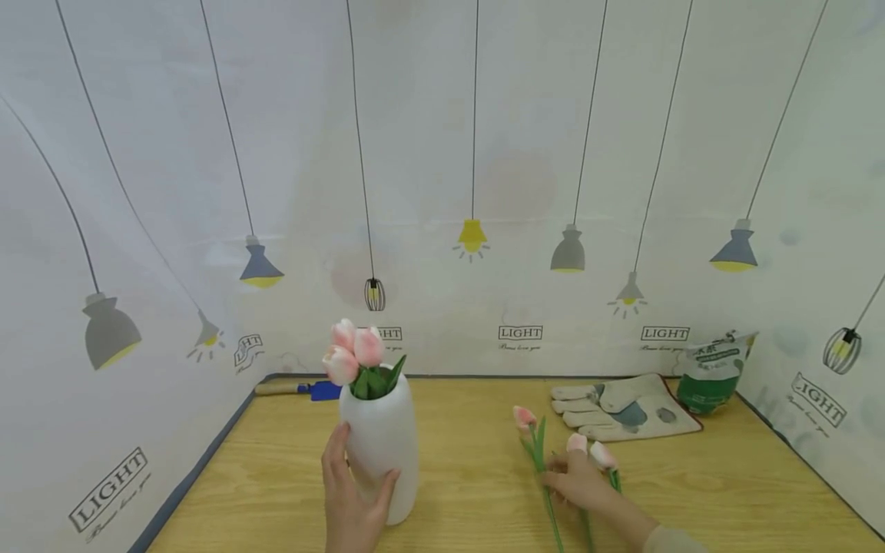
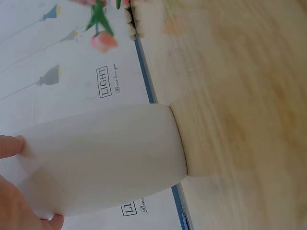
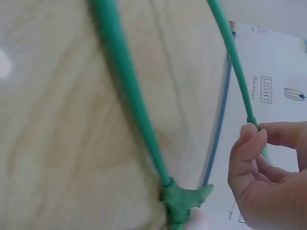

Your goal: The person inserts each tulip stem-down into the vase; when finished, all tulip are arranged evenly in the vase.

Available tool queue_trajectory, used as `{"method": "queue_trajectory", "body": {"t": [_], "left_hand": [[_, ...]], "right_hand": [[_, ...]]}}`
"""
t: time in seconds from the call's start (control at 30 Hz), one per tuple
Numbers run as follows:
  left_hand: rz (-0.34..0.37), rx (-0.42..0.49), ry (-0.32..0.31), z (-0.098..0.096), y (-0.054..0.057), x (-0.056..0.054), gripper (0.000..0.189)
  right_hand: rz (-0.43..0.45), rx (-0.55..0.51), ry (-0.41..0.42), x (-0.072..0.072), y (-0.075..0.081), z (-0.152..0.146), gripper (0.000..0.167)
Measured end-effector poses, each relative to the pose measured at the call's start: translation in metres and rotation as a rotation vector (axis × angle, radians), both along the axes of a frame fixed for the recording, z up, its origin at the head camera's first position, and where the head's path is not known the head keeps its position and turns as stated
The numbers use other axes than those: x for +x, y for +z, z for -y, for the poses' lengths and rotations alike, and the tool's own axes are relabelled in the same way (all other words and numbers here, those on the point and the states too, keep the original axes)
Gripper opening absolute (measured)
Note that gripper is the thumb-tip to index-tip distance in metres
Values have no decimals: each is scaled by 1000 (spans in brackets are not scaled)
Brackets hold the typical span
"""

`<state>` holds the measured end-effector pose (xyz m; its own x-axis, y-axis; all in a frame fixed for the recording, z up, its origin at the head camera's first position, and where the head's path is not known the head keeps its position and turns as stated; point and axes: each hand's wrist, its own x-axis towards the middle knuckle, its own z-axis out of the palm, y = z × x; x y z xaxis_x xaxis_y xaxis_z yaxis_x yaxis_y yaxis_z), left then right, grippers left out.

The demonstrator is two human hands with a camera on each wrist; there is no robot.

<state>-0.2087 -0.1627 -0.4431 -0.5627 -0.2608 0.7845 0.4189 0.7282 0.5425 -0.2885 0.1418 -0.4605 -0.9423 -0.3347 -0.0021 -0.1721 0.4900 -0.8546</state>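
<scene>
A white vase [image 1: 387,453] stands on the table with several pink-and-white artificial tulips [image 1: 369,347] in its mouth. My left hand [image 1: 356,491] holds the vase's body, thumb on the near side; in the left wrist view its fingertips [image 2: 12,146] press the smooth wall. To the right, my right hand [image 1: 577,480] pinches the green stem of a single tulip [image 1: 524,418], its head leaning away from me. In the right wrist view thumb and fingers meet on that stem [image 3: 235,57]. Beside this hand are two more tulips [image 1: 603,455]; one stem [image 3: 129,91] runs close to the camera.
A pair of stained work gloves [image 1: 625,407] lies at the back right, beside a green-and-white bag [image 1: 715,372]. Behind the vase is a blue trowel [image 1: 325,390] with a wooden handle. Lamp-printed sheets [image 1: 429,153] wall in the wooden table [image 1: 470,438].
</scene>
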Motion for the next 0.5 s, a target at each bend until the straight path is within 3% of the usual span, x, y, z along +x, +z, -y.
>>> {"method": "queue_trajectory", "body": {"t": [0.13, 0.33, 0.5], "left_hand": [[0, 1, 8, 0, 1, 0, 98], [-34, -17, 19, 1, 0, -2, 99], [-48, -19, 41, 0, -2, -3, 100]], "right_hand": [[-48, -44, -34, -5, 20, 4, 41], [-116, -123, -64, -13, 59, 13, 42], [-210, -192, -32, -22, 95, 23, 34]]}}
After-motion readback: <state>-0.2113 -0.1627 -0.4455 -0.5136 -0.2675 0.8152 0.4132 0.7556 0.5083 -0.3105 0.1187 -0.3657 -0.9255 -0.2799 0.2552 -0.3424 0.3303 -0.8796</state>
